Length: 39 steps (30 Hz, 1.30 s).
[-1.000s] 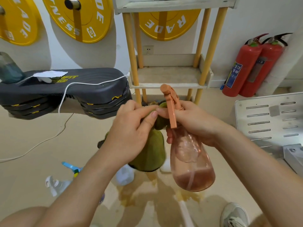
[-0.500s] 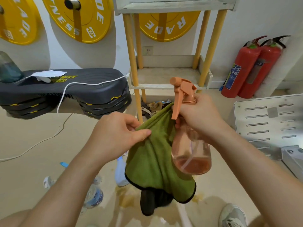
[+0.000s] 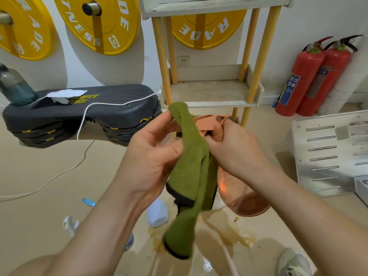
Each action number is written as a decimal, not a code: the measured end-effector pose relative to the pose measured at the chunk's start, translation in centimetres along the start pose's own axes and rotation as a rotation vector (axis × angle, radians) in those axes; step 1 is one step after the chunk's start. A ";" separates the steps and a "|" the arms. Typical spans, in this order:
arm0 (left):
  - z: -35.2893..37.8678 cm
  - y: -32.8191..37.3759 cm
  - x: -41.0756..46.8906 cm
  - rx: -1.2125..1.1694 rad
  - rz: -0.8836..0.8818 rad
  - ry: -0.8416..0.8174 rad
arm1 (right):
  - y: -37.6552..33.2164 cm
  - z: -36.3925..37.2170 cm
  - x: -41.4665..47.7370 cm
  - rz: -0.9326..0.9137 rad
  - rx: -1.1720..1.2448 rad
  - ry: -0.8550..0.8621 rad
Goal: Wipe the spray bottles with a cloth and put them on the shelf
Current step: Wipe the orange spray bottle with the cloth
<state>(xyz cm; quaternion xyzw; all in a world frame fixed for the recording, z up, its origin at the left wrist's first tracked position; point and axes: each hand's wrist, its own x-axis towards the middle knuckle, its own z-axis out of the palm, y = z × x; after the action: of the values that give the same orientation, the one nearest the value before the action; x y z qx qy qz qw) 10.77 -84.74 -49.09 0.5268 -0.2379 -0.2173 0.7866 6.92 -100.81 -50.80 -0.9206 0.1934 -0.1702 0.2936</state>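
Note:
My right hand [image 3: 237, 150] grips the neck of a pink spray bottle [image 3: 245, 198], tilted so its orange-pink trigger head [image 3: 213, 126] points left. A little reddish liquid sits in its bottom. My left hand [image 3: 153, 154] holds a green cloth [image 3: 189, 176] with a black edge, bunched into a long strip that runs over the trigger head and hangs down in front of the bottle. The wooden shelf [image 3: 211, 92] with yellow posts stands just behind my hands. On the floor below lie other spray bottles, a pale white one [image 3: 158, 213] and one with a blue trigger [image 3: 88, 202].
A black step platform [image 3: 79, 114] with a white cable and a teal bottle [image 3: 14, 86] stands at left. Yellow weight plates hang on the wall. Two red fire extinguishers [image 3: 310, 76] stand at right, beside a metal panel [image 3: 330, 154]. Brownish liquid is spilled on the floor [image 3: 235, 236].
The bottle has tipped from upright to slanted, its head now pointing left. The cloth went from spread open to a bunched strip drawn over the trigger head.

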 end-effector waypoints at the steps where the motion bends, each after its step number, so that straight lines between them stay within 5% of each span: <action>1: 0.0 -0.1 0.1 0.154 0.064 0.046 | -0.1 0.1 -0.2 -0.029 -0.042 -0.026; 5: -0.7 -1.2 0.8 0.915 0.252 0.169 | -1.1 0.5 -1.8 -0.223 -0.166 -0.187; 11: -1.7 -1.0 1.1 1.130 0.454 0.340 | -1.1 0.3 -2.7 -0.433 0.160 -0.269; 18: -2.8 -0.6 1.5 0.801 0.292 0.521 | 1.0 -1.3 -1.3 -0.081 0.478 -0.785; 28: -3.5 -0.8 2.4 0.543 0.241 0.679 | 0.5 -2.8 -1.4 -0.021 0.322 -0.560; 32: -2.7 0.6 2.0 0.332 0.214 0.441 | 0.8 -3.1 -1.2 -0.036 0.135 -0.545; 34: -2.0 0.0 1.7 0.521 0.271 0.336 | 0.6 -2.8 -1.3 -0.048 0.089 -0.551; 37: -1.5 -2.8 1.6 1.186 0.399 0.169 | -0.2 -2.3 -1.8 -0.099 0.148 -0.581; 39: -1.2 -3.8 1.5 1.399 0.396 0.203 | -0.5 -2.0 -2.2 -0.156 0.114 -0.607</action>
<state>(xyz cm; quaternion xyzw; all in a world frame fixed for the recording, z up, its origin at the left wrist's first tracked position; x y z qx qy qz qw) 12.34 -86.12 -52.78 0.8704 -0.3377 0.1812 0.3092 4.32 -100.37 -49.36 -0.9234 0.0160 0.0796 0.3752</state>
